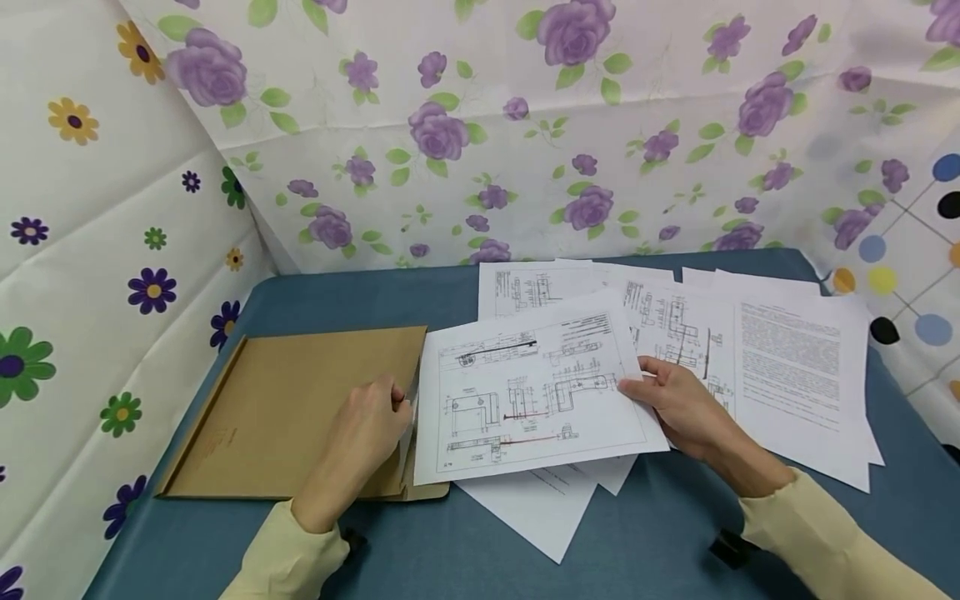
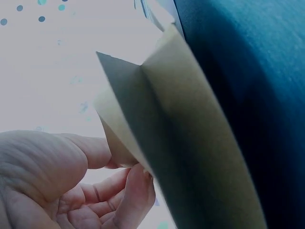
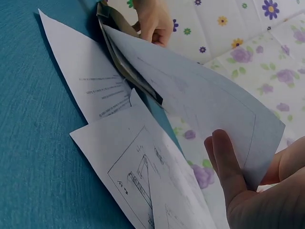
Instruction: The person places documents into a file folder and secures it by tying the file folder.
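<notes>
Here's the left hand, thumb and fingers pinching the edge of the brown paper envelope at its open side, and over on the other side the right hand has the sheet of technical drawings nipped by its right edge, thumb on top, fingers beneath. That sheet tilts above the tabletop, left edge right at the envelope's mouth, overlapping the flap; whether any of it sits inside, I can't tell. Below it, a page with a few lines of text pokes out towards the person. Behind, more drawing sheets overlap, and off to the right there's a densely printed page, all on the blue tablecloth before a purple-flowered backdrop.
</notes>
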`<state>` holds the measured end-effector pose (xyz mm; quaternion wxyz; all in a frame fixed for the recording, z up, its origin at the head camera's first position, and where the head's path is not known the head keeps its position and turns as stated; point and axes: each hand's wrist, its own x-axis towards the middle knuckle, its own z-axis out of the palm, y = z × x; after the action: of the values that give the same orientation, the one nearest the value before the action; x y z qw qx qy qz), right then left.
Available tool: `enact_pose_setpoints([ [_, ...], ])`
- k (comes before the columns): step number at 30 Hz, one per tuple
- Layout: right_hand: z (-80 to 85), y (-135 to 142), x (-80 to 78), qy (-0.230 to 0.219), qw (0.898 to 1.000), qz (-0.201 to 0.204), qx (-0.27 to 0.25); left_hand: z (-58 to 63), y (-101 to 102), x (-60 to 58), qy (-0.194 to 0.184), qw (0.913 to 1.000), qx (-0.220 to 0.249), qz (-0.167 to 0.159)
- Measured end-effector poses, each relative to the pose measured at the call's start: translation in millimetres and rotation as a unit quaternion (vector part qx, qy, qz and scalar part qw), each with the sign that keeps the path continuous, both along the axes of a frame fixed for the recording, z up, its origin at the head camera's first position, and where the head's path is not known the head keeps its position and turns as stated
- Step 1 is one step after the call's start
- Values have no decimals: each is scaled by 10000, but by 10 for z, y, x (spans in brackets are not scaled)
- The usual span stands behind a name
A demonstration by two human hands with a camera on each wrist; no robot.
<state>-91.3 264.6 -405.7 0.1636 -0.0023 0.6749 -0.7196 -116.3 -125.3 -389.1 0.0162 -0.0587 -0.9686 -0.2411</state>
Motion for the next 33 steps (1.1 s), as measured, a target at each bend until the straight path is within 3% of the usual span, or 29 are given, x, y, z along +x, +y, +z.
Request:
enact_pose_setpoints([
  [9,-62,-181,56,-31,9998,172,-21,0,-5,-2,143,9998,27,-157],
  [17,-65,-336,131,-217,9884,1452,-380,11,-5,10,119,9998,43,-147],
  [25,8,-313,110,-212,9733,2228,-506,1,-15,8,245,9994,56,-228],
  [29,1,-369,62,-257,9703,2310,-672,4,-18,7,276,9993,60,-227],
  [33,-26,-457,3,-313,9757,2101,-534,6,-12,6,209,9996,61,-180],
])
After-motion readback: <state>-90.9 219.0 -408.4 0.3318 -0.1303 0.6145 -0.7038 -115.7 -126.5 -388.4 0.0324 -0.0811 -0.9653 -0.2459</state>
